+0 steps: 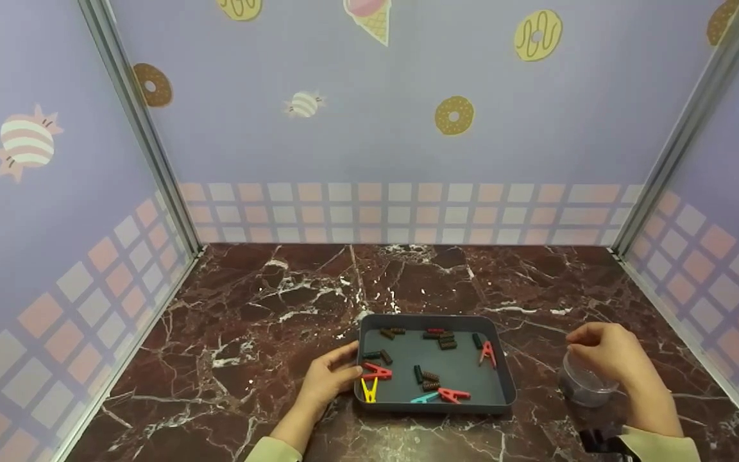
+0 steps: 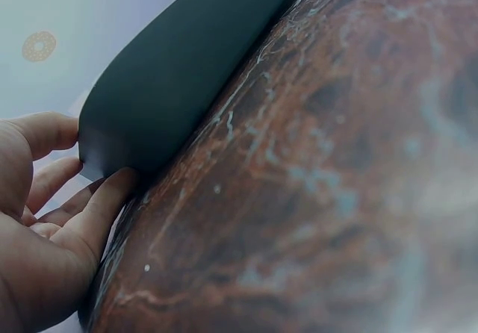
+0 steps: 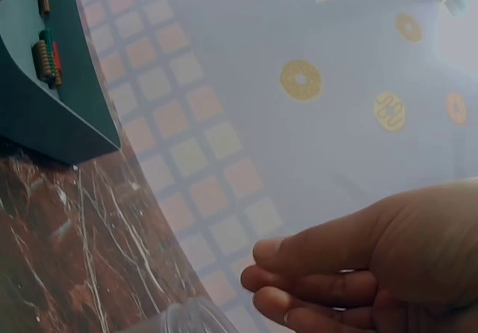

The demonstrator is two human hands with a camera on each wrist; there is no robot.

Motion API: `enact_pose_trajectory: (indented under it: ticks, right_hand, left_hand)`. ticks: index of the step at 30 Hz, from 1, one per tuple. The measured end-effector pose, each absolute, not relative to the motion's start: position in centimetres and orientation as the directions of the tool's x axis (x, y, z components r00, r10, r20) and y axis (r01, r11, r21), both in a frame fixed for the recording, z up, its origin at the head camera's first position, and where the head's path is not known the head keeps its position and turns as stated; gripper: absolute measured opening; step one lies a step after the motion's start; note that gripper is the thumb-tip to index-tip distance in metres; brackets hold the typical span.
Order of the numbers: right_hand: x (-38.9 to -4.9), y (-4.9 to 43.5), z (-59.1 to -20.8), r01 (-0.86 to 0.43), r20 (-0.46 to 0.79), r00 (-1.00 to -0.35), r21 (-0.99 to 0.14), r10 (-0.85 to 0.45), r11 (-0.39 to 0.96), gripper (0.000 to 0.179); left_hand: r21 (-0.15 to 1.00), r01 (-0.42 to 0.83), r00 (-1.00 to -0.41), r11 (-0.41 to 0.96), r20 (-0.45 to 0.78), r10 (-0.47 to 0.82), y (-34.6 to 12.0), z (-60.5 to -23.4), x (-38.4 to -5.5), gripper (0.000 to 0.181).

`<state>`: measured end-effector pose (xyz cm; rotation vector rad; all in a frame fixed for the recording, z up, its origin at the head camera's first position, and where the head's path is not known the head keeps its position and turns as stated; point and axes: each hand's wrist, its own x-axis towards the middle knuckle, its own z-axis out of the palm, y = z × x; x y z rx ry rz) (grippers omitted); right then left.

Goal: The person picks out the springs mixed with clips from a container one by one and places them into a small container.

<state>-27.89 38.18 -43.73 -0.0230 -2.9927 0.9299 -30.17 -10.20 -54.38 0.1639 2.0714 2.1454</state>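
My left hand [image 1: 328,378] grips the left side of a dark grey tray [image 1: 507,378], its thumb and fingers on the wall; the left wrist view shows them at one corner of the tray [image 2: 179,72]. Inside lie several short ribbed brown pieces [image 1: 430,376] and dark green pieces [image 1: 477,341]. Red clips [image 1: 453,395], a yellow clip [image 1: 369,390] and a light blue clip [image 1: 425,398] are in there too. Above a clear plastic cup [image 1: 587,388] hovers my right hand [image 1: 610,353], thumb and fingertips drawn together; nothing shows between them in the right wrist view.
A dark red marbled tabletop [image 1: 267,359] lies under everything. Patterned panels [image 1: 376,147] enclose it at the back and both sides. The cup stands to the right of the tray, with a gap between them. A black object [image 1: 600,441] shows by the right sleeve.
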Motion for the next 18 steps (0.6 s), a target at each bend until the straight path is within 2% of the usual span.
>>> enact_pose_trajectory:
  ticks: [7, 18]
  right_hand:
    - [-28.0, 36.9, -43.9, -0.041, 0.062, -0.998, -0.564, -0.007, 0.825, 0.020]
    - [-28.5, 35.1, -44.1, -0.107, 0.134, -0.990, -0.603, -0.032, 0.791, 0.022]
  left_hand:
    - [1.000, -0.019, -0.984, 0.018, -0.022, 0.177, -10.2, -54.4, -30.0, 0.060]
    - [0.998, -0.038, -0.979, -0.055, -0.026, 0.203, -10.2, -54.5, -30.3, 0.062]
